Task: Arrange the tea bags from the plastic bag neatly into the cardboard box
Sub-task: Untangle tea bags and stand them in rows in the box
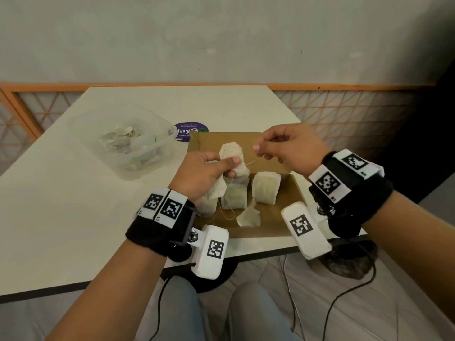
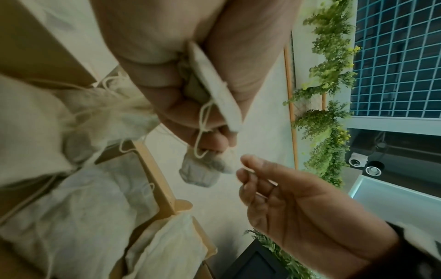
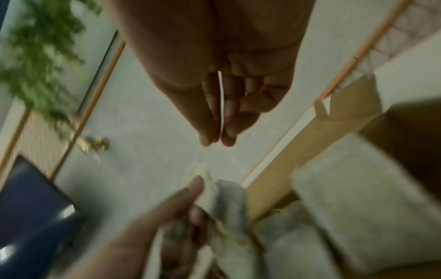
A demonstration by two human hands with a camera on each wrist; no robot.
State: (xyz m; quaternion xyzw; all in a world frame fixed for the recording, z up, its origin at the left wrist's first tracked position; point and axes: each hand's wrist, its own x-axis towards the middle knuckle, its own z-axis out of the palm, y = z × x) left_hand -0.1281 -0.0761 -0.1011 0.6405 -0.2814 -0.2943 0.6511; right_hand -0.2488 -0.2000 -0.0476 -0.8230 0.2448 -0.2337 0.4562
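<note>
Over the open brown cardboard box [image 1: 258, 232] my left hand [image 1: 221, 166] grips a pale tea bag [image 1: 232, 156], and a second bag [image 1: 218, 190] hangs below its fingers. In the left wrist view the left hand [image 2: 214, 122] clamps a flat bag [image 2: 214, 88], and another tea bag [image 2: 203, 169] sticks out past the fingertips with thread looped round it. To the right, my right hand [image 1: 261, 150] pinches a thin white tag [image 3: 220, 105] between thumb and forefinger. A fine thread [image 1: 249, 163] runs from the held bag toward it. Several tea bags [image 1: 266, 188] stand or lie inside the box.
A clear plastic tub [image 1: 157, 153] with crumpled wrapping and more tea bags [image 1: 123, 139] sits on the white table [image 1: 61, 205] left of the box. A purple round sticker [image 1: 190, 127] lies behind the box. The table's front edge is near my wrists; cables hang below.
</note>
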